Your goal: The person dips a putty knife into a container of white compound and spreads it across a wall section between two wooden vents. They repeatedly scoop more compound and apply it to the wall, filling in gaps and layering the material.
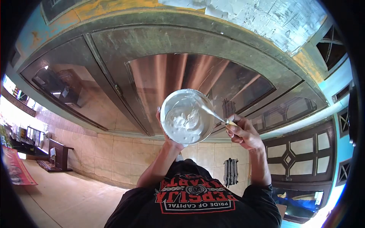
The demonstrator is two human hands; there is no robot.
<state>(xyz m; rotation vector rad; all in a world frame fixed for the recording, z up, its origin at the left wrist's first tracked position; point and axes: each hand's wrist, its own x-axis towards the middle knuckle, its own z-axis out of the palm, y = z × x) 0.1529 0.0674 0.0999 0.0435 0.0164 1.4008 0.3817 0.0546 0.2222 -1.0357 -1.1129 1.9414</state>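
A round tub (163, 118) of thick white paint is held out in front of my chest, its open top facing me. My left hand (174, 144) grips it from below and the left side, with most of its fingers hidden behind the tub. My right hand (244, 133) is closed around the pale handle of a paintbrush (216, 115). The brush slants down to the left across the tub's right rim, and its white-coated end lies over the paint inside. White smears coat the tub's inner wall.
Ahead stand brown wooden doors with glass panes (197, 78) and a reddish curtain behind them. White patches cover the wall (273, 22) above. A striped mat (230, 171) lies on the tiled floor (125, 159). Dark wooden furniture (57, 155) stands at left.
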